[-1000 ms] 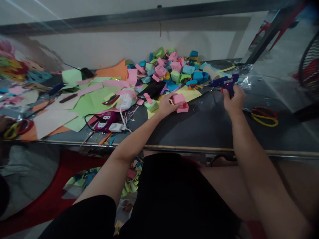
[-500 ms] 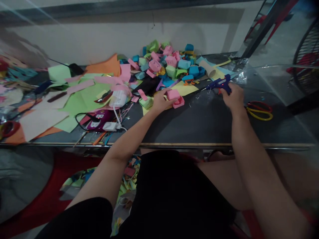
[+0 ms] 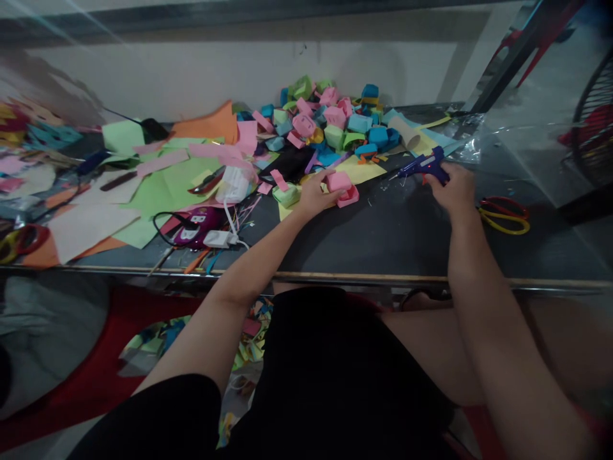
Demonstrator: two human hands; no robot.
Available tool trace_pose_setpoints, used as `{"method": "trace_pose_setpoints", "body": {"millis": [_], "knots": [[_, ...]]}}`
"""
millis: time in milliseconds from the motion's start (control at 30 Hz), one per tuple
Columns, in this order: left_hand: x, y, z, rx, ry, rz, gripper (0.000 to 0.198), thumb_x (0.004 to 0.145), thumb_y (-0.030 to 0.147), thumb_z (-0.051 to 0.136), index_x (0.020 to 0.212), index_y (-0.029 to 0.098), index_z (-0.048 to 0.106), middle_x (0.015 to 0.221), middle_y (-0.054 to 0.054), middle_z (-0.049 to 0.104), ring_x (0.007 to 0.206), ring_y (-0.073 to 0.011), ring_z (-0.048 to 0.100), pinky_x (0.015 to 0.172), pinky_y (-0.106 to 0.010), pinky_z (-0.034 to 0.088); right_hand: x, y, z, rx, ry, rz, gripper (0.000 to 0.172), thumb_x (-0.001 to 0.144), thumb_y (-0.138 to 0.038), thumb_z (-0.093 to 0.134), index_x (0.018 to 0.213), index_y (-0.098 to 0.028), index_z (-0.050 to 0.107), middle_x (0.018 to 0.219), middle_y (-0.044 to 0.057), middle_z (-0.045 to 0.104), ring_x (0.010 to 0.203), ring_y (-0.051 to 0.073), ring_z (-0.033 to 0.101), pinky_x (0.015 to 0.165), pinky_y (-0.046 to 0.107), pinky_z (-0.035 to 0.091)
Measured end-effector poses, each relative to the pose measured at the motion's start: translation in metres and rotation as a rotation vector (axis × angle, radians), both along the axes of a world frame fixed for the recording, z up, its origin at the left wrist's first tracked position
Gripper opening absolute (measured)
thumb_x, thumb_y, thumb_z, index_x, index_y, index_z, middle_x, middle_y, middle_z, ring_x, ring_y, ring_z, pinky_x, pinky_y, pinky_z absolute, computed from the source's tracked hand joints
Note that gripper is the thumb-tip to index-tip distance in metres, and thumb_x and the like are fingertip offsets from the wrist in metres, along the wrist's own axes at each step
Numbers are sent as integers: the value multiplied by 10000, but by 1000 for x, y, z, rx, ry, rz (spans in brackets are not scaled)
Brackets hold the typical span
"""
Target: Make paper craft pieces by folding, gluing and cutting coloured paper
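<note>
Near the middle of the dark table, my left hand (image 3: 316,197) is closed on a small pink paper box (image 3: 339,182), its fingers along the box's left side. A second pink piece, an open tray-like shape (image 3: 349,197), lies right against it. My right hand (image 3: 454,185) grips the handle of a blue glue gun (image 3: 424,166), whose nozzle points left toward the pink box. A small red light shows on the gun's body. Left of my left hand sits a pale green paper piece (image 3: 286,194) with a pink strip (image 3: 279,179) on it.
A heap of small coloured paper boxes (image 3: 335,118) lies against the wall. Paper sheets (image 3: 163,182), a purple power strip (image 3: 198,228) and a white plug (image 3: 220,239) with cords cover the left. Scissors (image 3: 505,214) lie at right, a cardboard tube (image 3: 407,133) behind the glue gun.
The whole view has shifted slightly, so everything appears a little farther right. Both hands keep their holds, and the glue gun and pink box stay in about the same places on the table.
</note>
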State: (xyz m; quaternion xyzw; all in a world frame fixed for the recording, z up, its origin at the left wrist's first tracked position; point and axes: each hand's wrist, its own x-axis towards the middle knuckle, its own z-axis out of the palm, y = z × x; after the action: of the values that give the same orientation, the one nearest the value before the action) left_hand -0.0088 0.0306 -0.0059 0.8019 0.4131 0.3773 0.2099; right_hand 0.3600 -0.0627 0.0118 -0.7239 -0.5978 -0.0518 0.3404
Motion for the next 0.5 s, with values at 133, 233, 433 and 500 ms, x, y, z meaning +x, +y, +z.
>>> {"method": "trace_pose_setpoints", "body": {"millis": [133,233,433,500], "knots": [[1,-2,-1,5,18,-26,517,775,404,838,1244,263,672,1220,-98,740,1061,-258,686,936,-412,565,-1,1,0,-37,14,-21,428,866,-434,689,1213,-185,726,1245,195,722,1231,424,648,1044,620,513],[2,-3,-2,11,36,-42,523,791,430,827,1256,259,659,1225,-100,731,1085,-267,682,949,-414,563,0,1,0,-27,16,-20,420,854,-432,700,1197,-192,735,1215,186,732,1209,416,654,1039,616,514],[3,-4,-4,51,62,-53,521,819,459,807,1269,248,649,1248,-115,719,1138,-292,683,1013,-450,551,1,-1,1,34,21,7,411,821,-408,710,1176,-205,751,1198,168,748,1159,403,672,1010,609,533],[3,-3,-5,60,62,-55,516,814,447,810,1266,256,649,1261,-114,719,1143,-300,682,1034,-469,543,1,-2,1,31,17,-1,412,816,-413,711,1172,-209,755,1200,165,751,1149,405,680,1009,609,535]]}}
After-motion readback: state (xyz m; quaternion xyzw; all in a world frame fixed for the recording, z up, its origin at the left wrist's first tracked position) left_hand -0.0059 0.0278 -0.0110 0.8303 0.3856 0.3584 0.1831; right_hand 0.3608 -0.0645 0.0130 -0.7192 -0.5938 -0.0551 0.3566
